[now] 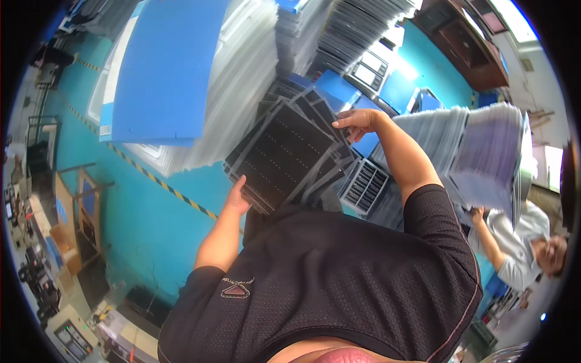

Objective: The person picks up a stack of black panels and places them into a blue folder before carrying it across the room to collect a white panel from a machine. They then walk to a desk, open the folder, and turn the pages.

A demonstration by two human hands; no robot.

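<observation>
While a teal floor [136, 224] spreads across the left of the scene, a tall stack of translucent sheets [242, 78] rises from it, topped by a broad blue panel [169, 66]; to the right stands another bank of upright sheets [484, 151], with a co-worker [523, 245] beside it at the far right. Between these, right in front of the wearer's dark shirt [321, 272], lies the pile of black sheets [284, 151], fanned unevenly, its corners jutting out on several sides; what bears it is hidden.

The left hand [238, 198] has its thumb at the pile's near left edge, its fingers out of sight, so how firm that grip is cannot be told; the right hand [360, 124] is partly curled at the far right edge, index finger foremost, and whether it pinches a sheet cannot be told either. Handling the pile well probably calls for even, light pressure from opposite edges, flat palms and small nudges; squeezing one corner could bow or scuff the sheets.
</observation>
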